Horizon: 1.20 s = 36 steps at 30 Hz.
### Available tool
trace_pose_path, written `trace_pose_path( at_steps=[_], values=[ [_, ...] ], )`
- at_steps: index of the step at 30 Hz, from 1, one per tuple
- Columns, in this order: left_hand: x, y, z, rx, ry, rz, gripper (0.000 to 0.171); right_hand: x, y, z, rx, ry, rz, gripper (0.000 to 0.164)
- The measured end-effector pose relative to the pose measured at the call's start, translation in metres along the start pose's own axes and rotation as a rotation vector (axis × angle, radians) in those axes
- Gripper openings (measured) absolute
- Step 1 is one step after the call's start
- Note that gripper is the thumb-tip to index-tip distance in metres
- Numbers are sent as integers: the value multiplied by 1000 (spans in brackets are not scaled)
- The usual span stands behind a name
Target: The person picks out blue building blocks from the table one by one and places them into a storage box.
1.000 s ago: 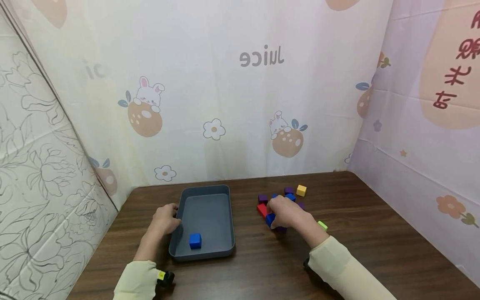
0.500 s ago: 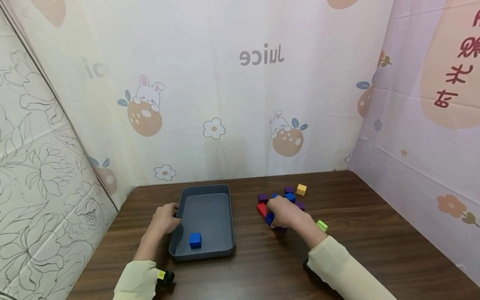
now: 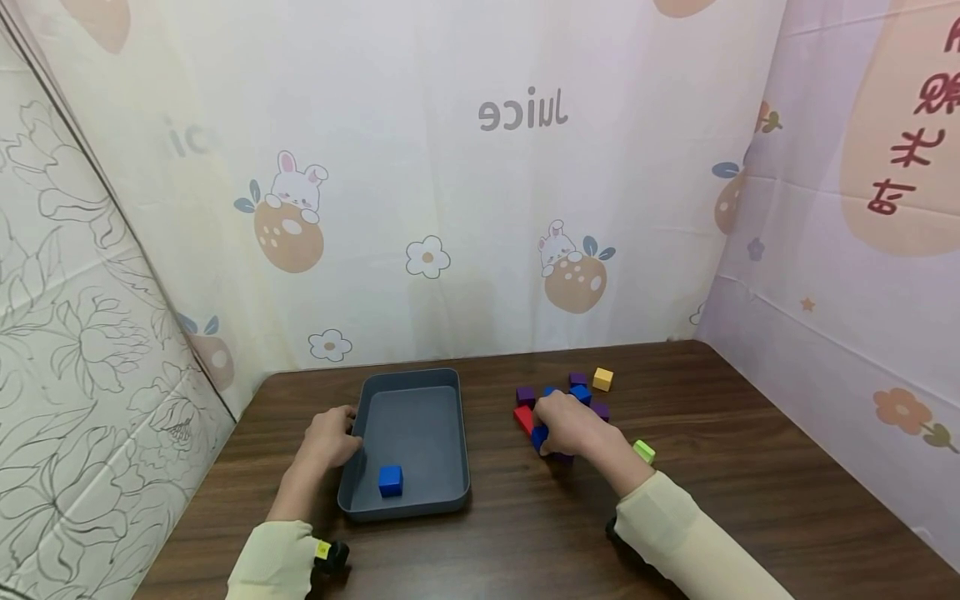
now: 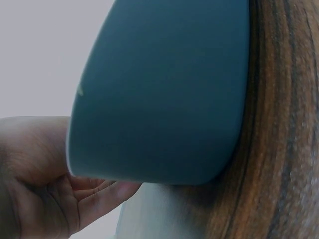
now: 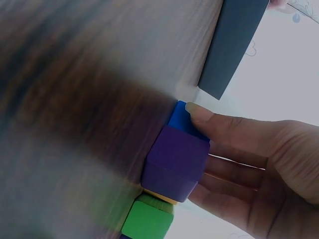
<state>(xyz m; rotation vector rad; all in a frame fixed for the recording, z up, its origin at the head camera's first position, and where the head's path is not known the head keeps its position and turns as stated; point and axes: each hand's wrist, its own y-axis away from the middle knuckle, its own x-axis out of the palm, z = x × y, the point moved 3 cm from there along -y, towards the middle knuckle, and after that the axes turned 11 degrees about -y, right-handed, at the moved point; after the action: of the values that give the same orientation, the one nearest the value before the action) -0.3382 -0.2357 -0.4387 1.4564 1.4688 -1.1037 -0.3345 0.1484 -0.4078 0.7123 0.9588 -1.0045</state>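
Note:
A grey tray (image 3: pixel 461 467) lies on the table, with one blue cube (image 3: pixel 391 481) in its near left part. My left hand (image 3: pixel 330 442) grips the tray's left rim; in the left wrist view the tray wall hides part of that hand (image 4: pixel 40 164). My right hand (image 3: pixel 573 425) is over a cluster of blocks and pinches a blue block (image 3: pixel 539 437) at its left end. The right wrist view shows the thumb on the blue block (image 5: pixel 181 118), with a purple block (image 5: pixel 174 162) right beside it. The other fingertips are hidden there.
About the right hand lie a red block (image 3: pixel 523 419), purple blocks (image 3: pixel 525 397), blue blocks (image 3: pixel 580 394) and a yellow block (image 3: pixel 603 380). A green block (image 3: pixel 644 452) sits by the right wrist. Printed curtains (image 3: pixel 450 183) stand behind the table and at both sides.

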Motion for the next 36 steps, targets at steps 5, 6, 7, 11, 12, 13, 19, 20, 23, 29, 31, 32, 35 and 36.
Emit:
trace_pose_path(
  at_steps=[5, 6, 7, 11, 12, 13, 19, 20, 23, 29, 31, 32, 35, 36],
  values=[
    [-1, 1, -1, -3, 1, 0, 49, -1, 1, 1, 0, 2, 2, 26],
    [-1, 1, -1, -3, 0, 1, 50, -2, 1, 2, -1, 1, 2, 26],
    [-1, 1, -1, -3, -2, 1, 50, -2, 2, 2, -4, 0, 0, 26],
    [-2, 1, -1, -4, -2, 1, 49, -5, 3, 4, -19, 1, -14, 26],
    [-2, 1, -1, -1, -3, -1, 49, -5, 3, 5, -24, 2, -19, 26],
    [-2, 2, -1, -2, 0, -1, 49, -6, 4, 6, -31, 0, -25, 26],
    [-1, 2, 0, 2, -1, -2, 50, -10, 6, 16, -94, 4, -78, 23],
    [-1, 2, -1, 4, -2, -2, 50, -11, 6, 17, -105, 8, -86, 23],
    [-2, 1, -1, 2, -1, -3, 50, -13, 7, 23, -134, 9, -104, 23],
    [-3, 1, -1, -2, 3, -3, 50, -17, 9, 33, -177, 21, -130, 20],
    [-3, 2, -1, -2, 3, 0, 50, -18, 10, 36, -184, 24, -133, 21],
    [-3, 2, -1, -3, 2, 1, 50, -18, 10, 37, -187, 25, -133, 22],
    [-2, 2, -2, 0, 3, 0, 50, -19, 11, 42, -195, 22, -133, 22],
    [-2, 2, -2, 1, 3, 0, 50, -19, 11, 43, -198, 21, -133, 22]
  ],
)
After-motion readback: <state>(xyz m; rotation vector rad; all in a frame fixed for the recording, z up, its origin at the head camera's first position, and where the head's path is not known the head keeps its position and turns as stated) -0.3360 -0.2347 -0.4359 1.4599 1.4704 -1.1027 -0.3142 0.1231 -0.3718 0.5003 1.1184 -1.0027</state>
